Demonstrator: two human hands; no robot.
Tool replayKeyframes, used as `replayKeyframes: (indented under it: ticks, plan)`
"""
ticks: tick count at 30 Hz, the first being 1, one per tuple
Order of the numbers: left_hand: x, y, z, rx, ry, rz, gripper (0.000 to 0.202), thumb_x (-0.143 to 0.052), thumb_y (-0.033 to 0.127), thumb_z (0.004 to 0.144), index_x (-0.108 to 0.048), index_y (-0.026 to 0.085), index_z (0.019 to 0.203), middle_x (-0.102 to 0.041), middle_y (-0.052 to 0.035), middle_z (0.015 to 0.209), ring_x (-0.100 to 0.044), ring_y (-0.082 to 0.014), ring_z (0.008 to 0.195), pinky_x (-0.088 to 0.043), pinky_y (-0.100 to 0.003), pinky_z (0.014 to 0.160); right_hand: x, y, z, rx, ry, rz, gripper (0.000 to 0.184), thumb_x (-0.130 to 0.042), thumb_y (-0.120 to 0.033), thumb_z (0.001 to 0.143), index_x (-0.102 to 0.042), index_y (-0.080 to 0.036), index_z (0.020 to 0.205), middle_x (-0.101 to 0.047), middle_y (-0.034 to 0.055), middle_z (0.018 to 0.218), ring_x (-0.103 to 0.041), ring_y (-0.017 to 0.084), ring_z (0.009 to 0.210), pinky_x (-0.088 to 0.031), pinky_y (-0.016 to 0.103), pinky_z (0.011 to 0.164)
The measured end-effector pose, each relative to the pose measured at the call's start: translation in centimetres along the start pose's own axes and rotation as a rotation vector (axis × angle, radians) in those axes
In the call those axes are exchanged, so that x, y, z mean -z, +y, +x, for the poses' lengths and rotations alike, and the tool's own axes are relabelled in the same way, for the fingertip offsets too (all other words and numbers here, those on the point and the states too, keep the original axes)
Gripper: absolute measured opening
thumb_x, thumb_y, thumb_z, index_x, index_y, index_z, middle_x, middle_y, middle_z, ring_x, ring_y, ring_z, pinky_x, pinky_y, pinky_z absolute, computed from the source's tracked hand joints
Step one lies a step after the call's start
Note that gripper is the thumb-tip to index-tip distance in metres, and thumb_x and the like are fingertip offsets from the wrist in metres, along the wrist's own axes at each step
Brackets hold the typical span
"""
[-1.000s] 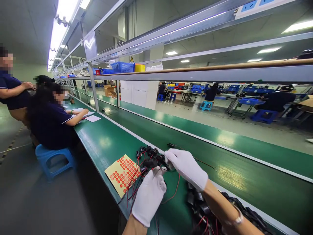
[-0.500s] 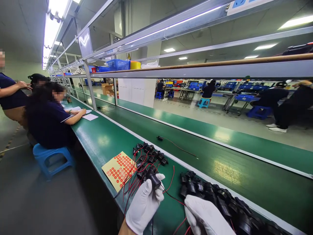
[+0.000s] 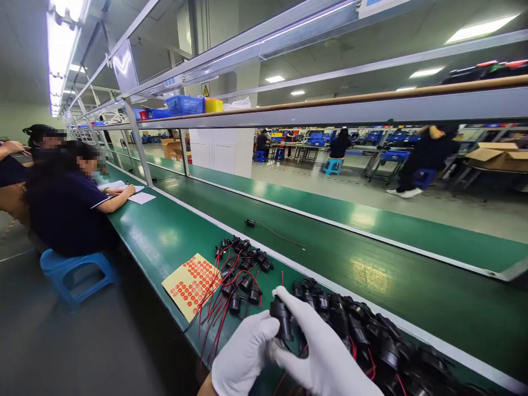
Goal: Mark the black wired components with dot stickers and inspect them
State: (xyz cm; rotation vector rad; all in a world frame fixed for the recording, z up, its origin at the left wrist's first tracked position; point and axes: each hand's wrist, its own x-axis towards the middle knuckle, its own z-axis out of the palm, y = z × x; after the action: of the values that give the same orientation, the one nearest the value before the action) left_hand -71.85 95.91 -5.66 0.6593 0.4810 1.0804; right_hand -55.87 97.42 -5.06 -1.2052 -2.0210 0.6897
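Both my hands wear white gloves and meet low in the view. My left hand and my right hand together pinch one small black cylindrical part with red wires, held upright above the green bench. Just left of it lies a cluster of the same black parts with red wires. A long heap of black parts runs off to the right. A yellow sheet of red round stickers lies at the bench's near edge.
One wired black part lies alone on the dark conveyor belt. A seated person in dark blue writes on papers further up the bench, on a blue stool. Blue bins sit on the overhead shelf.
My right hand came back from the heap at the right and joined my left on the black part. The part rose off the bench. The view swung a little to the right.
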Motion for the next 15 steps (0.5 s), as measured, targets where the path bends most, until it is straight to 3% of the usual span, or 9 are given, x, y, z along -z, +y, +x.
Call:
replayKeyframes:
  ticks: [3, 7, 12, 15]
  plan:
    - [-0.9, -0.6, 0.0, -0.022, -0.024, -0.026, 0.036, -0.078, 0.046, 0.081, -0.079, 0.013, 0.097, -0.068, -0.0024, 0.074, -0.051, -0.0116, 0.064, -0.042, -0.027, 0.07, 0.3, -0.7, 0.2, -0.133, -0.006, 0.061, 0.076, -0.059, -0.024, 0.063, -0.058, -0.021, 0.139, -0.07, 0.0126, 0.128, -0.066, 0.033, 0.117, -0.051, 0.049, 0.106]
    - [-1.6, -0.7, 0.2, -0.022, 0.05, -0.109, 0.037, -0.083, 0.045, 0.077, -0.08, 0.013, 0.096, -0.061, 0.0019, 0.062, -0.045, -0.0092, 0.058, -0.039, -0.022, 0.059, 1.0, -1.5, 0.5, -0.277, -0.017, 0.191, 0.081, -0.055, -0.023, 0.056, -0.059, -0.016, 0.137, -0.069, 0.0131, 0.131, -0.065, 0.033, 0.119, -0.049, 0.049, 0.109]
    - [-2.3, -0.6, 0.6, 0.071, 0.072, -0.244, 0.039, -0.09, 0.047, 0.066, -0.081, 0.014, 0.085, -0.062, 0.0036, 0.058, -0.044, -0.0059, 0.051, -0.039, -0.019, 0.054, 0.9, -1.1, 0.2, -0.234, -0.032, 0.262, 0.076, -0.055, -0.025, 0.061, -0.058, -0.018, 0.137, -0.066, 0.0121, 0.137, -0.061, 0.033, 0.127, -0.049, 0.047, 0.11]
    - [-2.4, -0.7, 0.6, 0.075, 0.095, -0.226, 0.037, -0.09, 0.046, 0.067, -0.081, 0.015, 0.084, -0.069, 0.0019, 0.065, -0.05, -0.0064, 0.053, -0.044, -0.02, 0.06, 0.4, -0.6, -0.3, -0.217, 0.024, 0.214, 0.07, -0.055, -0.028, 0.066, -0.058, -0.02, 0.136, -0.066, 0.0114, 0.137, -0.061, 0.033, 0.127, -0.05, 0.049, 0.109]
